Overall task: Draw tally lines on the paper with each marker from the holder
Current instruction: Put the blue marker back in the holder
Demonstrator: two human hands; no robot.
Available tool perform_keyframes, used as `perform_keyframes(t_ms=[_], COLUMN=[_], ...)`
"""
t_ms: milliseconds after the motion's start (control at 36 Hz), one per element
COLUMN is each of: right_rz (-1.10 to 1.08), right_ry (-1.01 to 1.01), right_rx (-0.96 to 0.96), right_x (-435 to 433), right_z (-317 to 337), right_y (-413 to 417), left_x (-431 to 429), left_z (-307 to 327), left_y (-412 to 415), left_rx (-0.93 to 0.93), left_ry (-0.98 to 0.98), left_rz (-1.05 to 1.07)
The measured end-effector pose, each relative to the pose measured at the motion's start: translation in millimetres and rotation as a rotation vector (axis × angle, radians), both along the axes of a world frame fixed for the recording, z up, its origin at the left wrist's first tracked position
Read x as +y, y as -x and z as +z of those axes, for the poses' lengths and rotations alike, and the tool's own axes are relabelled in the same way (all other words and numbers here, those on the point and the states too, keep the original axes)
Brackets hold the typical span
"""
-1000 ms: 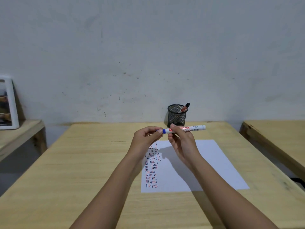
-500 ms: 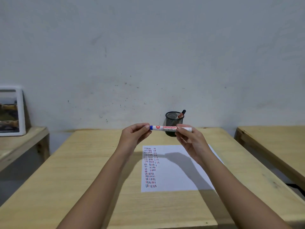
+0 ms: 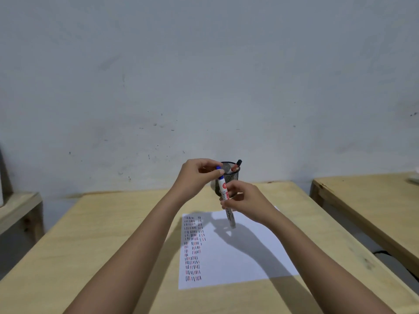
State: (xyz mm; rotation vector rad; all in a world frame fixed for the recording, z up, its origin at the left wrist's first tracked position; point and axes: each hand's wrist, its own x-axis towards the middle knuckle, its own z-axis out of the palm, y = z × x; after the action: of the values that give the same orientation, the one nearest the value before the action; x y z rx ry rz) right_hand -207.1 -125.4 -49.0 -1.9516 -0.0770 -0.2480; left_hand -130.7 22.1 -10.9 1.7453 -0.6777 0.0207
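Note:
Both hands hold a white marker with a blue cap (image 3: 223, 191) above the table, now nearly upright. My left hand (image 3: 195, 177) pinches the blue cap at its top end. My right hand (image 3: 246, 201) grips the barrel lower down; the bottom end pokes out below my fingers. The cap looks seated on the barrel. Under the hands lies a white paper (image 3: 247, 261) with columns of short red, blue and black tally lines down its left side. Behind the hands stands a black mesh holder (image 3: 233, 175) with one marker (image 3: 235, 167) leaning in it.
The wooden table (image 3: 113, 234) runs to a grey wall. A second wooden table (image 3: 371, 200) stands to the right across a narrow gap. At the far left is a low wooden shelf (image 3: 18, 205).
The marker has swung from lying level between my hands to nearly upright, cap end up. My left hand rose with the cap; my right hand dropped lower on the barrel.

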Motion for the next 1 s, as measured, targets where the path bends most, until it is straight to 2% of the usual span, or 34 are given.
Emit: perform_keyframes(t_ms=[139,222,306,389,500,583,806,1000], right_rz=[-0.049,-0.125,-0.201,-0.255,-0.279,-0.284,-0.203,-0.194], right_ry=[0.048,0.080,0.008,-0.097,-0.216,-0.249,-0.216,-0.020], right_rx=[-0.022,-0.093,-0.202,-0.332,-0.420,-0.368,-0.113,0.006], right_x=[-21.8,-36.3,-55.0,-72.4,-88.8,-97.6,-112.0,-112.6], right_z=[9.9,19.2,30.5,44.5,51.0,40.1,1.0,-4.8], right_y=[-24.4,-43.2,-65.7,-87.2,-116.8,-141.2,-177.2,-186.0], left_x=[-17.8,-26.3,-34.4,-42.7,-57.3,-70.8,-93.1,-89.4], left_z=[1.1,-1.4,-16.1,-44.5,-78.2,-96.0,-119.7,-129.3], left_y=[-27.2,-43.8,-65.0,-88.0,-106.7,-113.0,-127.6,-135.9], left_rx=[-0.002,-0.030,-0.067,-0.056,0.084,0.156,0.170,0.180], left_ry=[-0.046,-0.115,-0.180,-0.329,-0.341,-0.243,-0.026,0.008], left_rz=[-0.034,0.026,0.111,0.191,0.170,0.121,0.098,0.075])
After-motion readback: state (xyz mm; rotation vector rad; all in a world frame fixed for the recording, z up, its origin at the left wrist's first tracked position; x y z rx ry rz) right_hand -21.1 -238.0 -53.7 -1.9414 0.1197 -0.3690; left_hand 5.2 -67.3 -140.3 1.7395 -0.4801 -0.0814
